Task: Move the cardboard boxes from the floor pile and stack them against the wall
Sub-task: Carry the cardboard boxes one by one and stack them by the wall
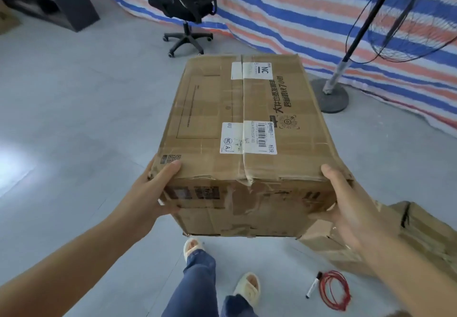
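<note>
Both hands, left hand (150, 193) and right hand (346, 203), grip the cardboard box (242, 128) by its near corners.

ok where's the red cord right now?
Head view, bottom right: the red cord lies coiled on the floor, beside a marker and just in front of the cardboard boxes remaining there.

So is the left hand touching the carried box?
Touching: the head view shows the left hand gripping the cardboard box at its near left corner, thumb on top.

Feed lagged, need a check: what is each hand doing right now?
Left hand: grips the near left corner of the cardboard box, thumb on top.
Right hand: grips the near right corner, thumb on top.
</note>
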Motion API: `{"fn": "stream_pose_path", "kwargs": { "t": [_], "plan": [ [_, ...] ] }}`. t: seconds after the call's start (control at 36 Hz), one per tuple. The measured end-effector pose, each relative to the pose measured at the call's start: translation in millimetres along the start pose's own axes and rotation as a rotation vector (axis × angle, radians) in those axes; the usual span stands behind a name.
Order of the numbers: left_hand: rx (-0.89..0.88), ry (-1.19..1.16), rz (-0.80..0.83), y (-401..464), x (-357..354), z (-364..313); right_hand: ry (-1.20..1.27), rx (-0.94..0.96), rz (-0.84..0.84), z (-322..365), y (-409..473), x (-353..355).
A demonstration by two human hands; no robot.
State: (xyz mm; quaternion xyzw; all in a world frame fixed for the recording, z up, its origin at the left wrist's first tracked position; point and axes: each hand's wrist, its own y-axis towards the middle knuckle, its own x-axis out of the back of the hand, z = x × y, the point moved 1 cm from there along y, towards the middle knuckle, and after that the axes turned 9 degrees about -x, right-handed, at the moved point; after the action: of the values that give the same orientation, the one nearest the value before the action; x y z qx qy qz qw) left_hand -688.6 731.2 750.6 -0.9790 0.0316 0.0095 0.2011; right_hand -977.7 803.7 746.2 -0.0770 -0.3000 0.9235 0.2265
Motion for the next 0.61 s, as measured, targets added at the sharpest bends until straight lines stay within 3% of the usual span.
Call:
{"fn": "stream_pose_path", "kwargs": {
  "t": [0.31, 0.61],
  "plan": [
    [0.006, -0.084, -0.228, -59.7, 131.7, 5.7, -0.189, -0.017, 0.251, -7.0, -35.7, -122.5],
    [-0.023, -0.216, -0.533, -105.8, 319.6, 4.5, -0.266, -0.014, 0.498, -39.0, -78.2, -331.5]
  ]
}}
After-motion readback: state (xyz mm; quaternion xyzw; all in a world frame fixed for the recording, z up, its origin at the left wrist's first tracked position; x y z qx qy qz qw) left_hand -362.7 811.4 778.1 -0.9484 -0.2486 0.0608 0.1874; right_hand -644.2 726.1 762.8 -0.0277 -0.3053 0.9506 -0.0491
